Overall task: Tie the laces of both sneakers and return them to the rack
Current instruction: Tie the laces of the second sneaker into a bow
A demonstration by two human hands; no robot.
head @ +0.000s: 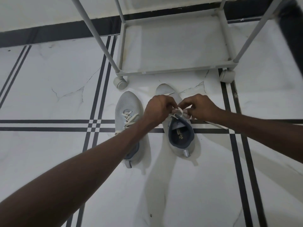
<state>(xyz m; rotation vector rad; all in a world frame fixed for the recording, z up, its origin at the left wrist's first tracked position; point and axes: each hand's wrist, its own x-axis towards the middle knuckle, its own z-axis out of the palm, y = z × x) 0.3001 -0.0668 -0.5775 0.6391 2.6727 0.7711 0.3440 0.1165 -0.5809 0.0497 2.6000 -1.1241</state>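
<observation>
Two grey sneakers on the tiled floor (49,79), right in front of one wheeled rack (172,46). Left hand (157,108) and right hand (201,107) each pinch the white laces (179,111) on the right sneaker (178,135). The left sneaker (127,108) sits just beside it, laces loose.

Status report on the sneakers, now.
Left hand and right hand both pinching right sneaker laces. Left sneaker laces loose, both on floor. Rack shelf ahead, nothing blocking.
</observation>
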